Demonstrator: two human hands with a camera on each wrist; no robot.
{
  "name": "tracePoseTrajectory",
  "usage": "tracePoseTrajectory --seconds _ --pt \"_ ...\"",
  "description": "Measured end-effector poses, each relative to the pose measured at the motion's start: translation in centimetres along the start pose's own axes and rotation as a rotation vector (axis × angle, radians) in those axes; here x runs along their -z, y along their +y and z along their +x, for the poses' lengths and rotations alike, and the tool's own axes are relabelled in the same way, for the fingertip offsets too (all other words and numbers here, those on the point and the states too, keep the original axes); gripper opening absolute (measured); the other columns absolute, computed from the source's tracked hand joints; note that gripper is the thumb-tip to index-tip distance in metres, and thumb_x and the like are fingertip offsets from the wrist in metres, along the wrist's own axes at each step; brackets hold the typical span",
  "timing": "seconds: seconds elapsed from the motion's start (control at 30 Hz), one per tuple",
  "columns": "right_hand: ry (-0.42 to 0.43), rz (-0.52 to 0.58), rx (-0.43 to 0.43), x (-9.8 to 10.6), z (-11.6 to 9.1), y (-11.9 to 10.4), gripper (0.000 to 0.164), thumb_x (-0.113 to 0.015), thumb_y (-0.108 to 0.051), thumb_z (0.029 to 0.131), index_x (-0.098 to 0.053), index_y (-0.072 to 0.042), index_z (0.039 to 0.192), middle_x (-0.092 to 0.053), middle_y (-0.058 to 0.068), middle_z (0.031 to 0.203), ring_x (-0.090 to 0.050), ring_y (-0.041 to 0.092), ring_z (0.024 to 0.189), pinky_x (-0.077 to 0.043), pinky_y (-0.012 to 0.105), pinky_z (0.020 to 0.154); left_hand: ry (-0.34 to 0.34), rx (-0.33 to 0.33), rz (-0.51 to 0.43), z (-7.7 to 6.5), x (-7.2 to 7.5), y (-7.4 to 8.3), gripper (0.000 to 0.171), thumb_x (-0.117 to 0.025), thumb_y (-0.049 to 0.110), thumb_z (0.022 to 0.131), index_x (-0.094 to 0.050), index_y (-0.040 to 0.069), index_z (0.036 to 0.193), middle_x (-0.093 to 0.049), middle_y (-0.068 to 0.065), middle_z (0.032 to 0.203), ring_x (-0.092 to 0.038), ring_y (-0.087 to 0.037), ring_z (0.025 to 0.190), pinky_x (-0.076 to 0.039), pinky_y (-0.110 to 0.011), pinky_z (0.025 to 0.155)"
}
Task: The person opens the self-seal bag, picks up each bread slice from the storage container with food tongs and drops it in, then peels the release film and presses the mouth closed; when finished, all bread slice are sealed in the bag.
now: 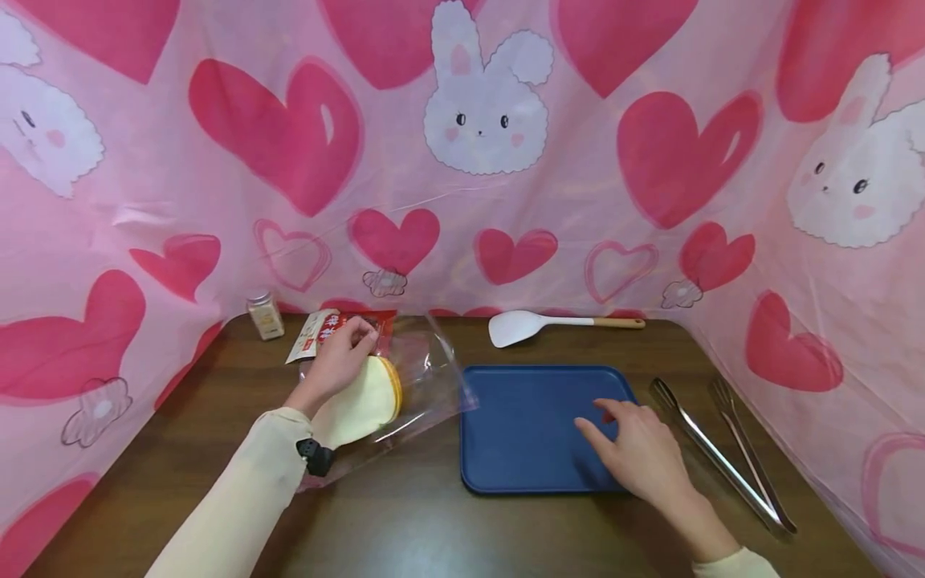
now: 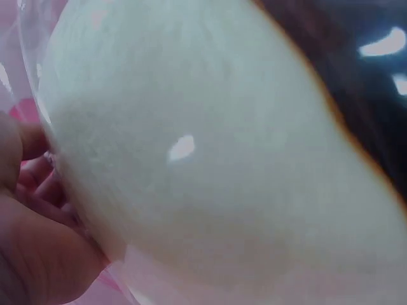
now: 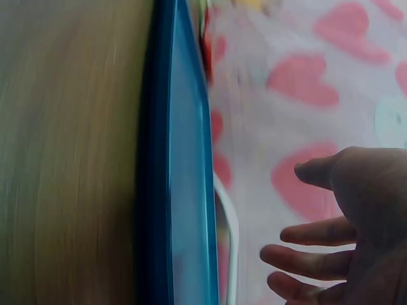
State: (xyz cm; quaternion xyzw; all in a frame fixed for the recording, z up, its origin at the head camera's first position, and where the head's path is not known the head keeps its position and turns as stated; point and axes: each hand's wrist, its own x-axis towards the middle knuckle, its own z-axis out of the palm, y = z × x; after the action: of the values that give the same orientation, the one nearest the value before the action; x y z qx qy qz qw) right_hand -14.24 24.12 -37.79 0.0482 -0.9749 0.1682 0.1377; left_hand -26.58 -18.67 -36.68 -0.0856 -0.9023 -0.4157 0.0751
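Note:
My left hand [image 1: 343, 357] pinches the edge of a clear plastic bag [image 1: 426, 377], its fingers curled at the film in the left wrist view. Inside the bag lies a stack of flat, round, pale sheets [image 1: 364, 401] with an orange-yellow edge; the left wrist view shows the top pale sheet [image 2: 191, 127] close up through shiny film. My right hand [image 1: 639, 449] hovers over the right side of a blue tray [image 1: 535, 429], fingers spread and holding nothing. In the right wrist view that hand [image 3: 356, 222] appears beside the tray's rim [image 3: 172, 152].
Behind the left hand lies a red and white printed packet [image 1: 311, 333], with a small capped jar [image 1: 266, 317] to its left. A white spatula [image 1: 520, 325] with a wooden handle is behind the tray. Metal tongs [image 1: 723, 461] lie at the right, near the heart-patterned curtain [image 1: 795, 273].

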Motion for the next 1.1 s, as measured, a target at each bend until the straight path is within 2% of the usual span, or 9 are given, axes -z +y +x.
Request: tracePoseTrajectory --seconds 0.13,0.27,0.47,0.57,0.73,0.83,0.93,1.0,1.1 --pt "-0.131 0.132 0.006 -1.4 0.6 -4.1 0.051 -0.075 -0.05 0.095 -0.076 -0.01 0.126 -0.076 0.001 0.101 -0.067 0.023 0.096 -0.055 0.045 0.079 0.057 0.049 -0.156 -0.6 -0.1 1.0 0.02 -0.053 0.023 0.111 -0.061 0.005 0.115 -0.072 -0.012 0.1 -0.06 -0.021 0.095 -0.045 -0.03 0.082" --pt "-0.241 0.326 0.016 -2.9 1.4 -7.7 0.052 -0.077 -0.052 0.093 -0.076 -0.012 0.126 -0.075 -0.006 0.099 -0.065 0.015 0.094 -0.053 0.036 0.079 0.094 0.071 -0.241 -1.1 -0.5 1.7 0.018 -0.054 0.02 0.111 -0.06 0.004 0.114 -0.07 -0.011 0.099 -0.059 -0.015 0.089 -0.045 -0.025 0.077" --pt "-0.293 0.551 0.094 -5.1 2.3 -11.6 0.049 -0.076 -0.051 0.095 -0.078 -0.01 0.121 -0.078 -0.006 0.095 -0.07 0.008 0.087 -0.056 0.029 0.075 0.15 0.089 -0.305 -2.0 -1.1 2.3 0.018 -0.054 0.018 0.111 -0.061 0.002 0.115 -0.071 -0.012 0.098 -0.061 -0.011 0.087 -0.047 -0.022 0.077" --pt "-0.248 0.628 0.112 -6.0 2.8 -12.9 0.036 -0.077 -0.047 0.095 -0.081 -0.015 0.111 -0.079 -0.007 0.092 -0.072 0.006 0.084 -0.057 0.027 0.074 0.196 0.11 -0.363 -2.5 -1.3 2.6 0.02 -0.054 0.018 0.111 -0.061 0.0 0.116 -0.07 -0.01 0.094 -0.06 -0.008 0.084 -0.046 -0.021 0.075" --pt "-0.09 0.731 0.121 -7.0 3.6 -14.2 0.012 -0.078 -0.028 0.097 -0.082 -0.018 0.1 -0.078 -0.006 0.087 -0.067 0.006 0.078 -0.055 0.023 0.071 0.264 0.167 -0.502 -3.5 -1.4 2.9 0.019 -0.053 0.016 0.111 -0.06 -0.001 0.116 -0.069 -0.006 0.091 -0.061 -0.006 0.083 -0.047 -0.019 0.077" --pt "0.006 0.791 0.124 -7.1 3.9 -14.4 0.008 -0.077 -0.018 0.097 -0.083 -0.014 0.1 -0.078 -0.002 0.088 -0.066 0.007 0.077 -0.055 0.022 0.071 0.319 0.204 -0.575 -4.3 -1.4 2.9 0.02 -0.053 0.016 0.111 -0.059 -0.002 0.117 -0.066 0.004 0.086 -0.061 -0.002 0.082 -0.047 -0.018 0.078" --pt "0.076 0.839 0.119 -6.9 4.3 -14.3 0.008 -0.077 -0.016 0.096 -0.084 -0.013 0.1 -0.08 0.001 0.09 -0.068 0.007 0.077 -0.056 0.021 0.071 0.366 0.23 -0.662 -5.1 -1.3 2.8 0.021 -0.053 0.015 0.111 -0.057 -0.003 0.119 -0.064 0.011 0.082 -0.061 -0.001 0.081 -0.049 -0.017 0.079" --pt "0.117 0.862 0.115 -6.6 4.6 -14.2 0.007 -0.079 -0.015 0.095 -0.084 -0.013 0.1 -0.081 0.003 0.092 -0.069 0.008 0.078 -0.056 0.021 0.072 0.378 0.237 -0.724 -5.5 -1.1 2.6 0.021 -0.053 0.014 0.111 -0.056 -0.005 0.119 -0.067 0.012 0.081 -0.065 -0.003 0.083 -0.053 -0.018 0.081" --pt "0.16 0.888 0.103 -5.9 5.0 -14.1 0.007 -0.081 -0.014 0.093 -0.085 -0.011 0.099 -0.081 0.005 0.094 -0.07 0.011 0.078 -0.057 0.023 0.072 0.366 0.247 -0.751 -6.2 -0.6 2.1 0.023 -0.054 0.015 0.111 -0.056 -0.006 0.12 -0.069 0.013 0.08 -0.066 -0.006 0.085 -0.054 -0.021 0.085"
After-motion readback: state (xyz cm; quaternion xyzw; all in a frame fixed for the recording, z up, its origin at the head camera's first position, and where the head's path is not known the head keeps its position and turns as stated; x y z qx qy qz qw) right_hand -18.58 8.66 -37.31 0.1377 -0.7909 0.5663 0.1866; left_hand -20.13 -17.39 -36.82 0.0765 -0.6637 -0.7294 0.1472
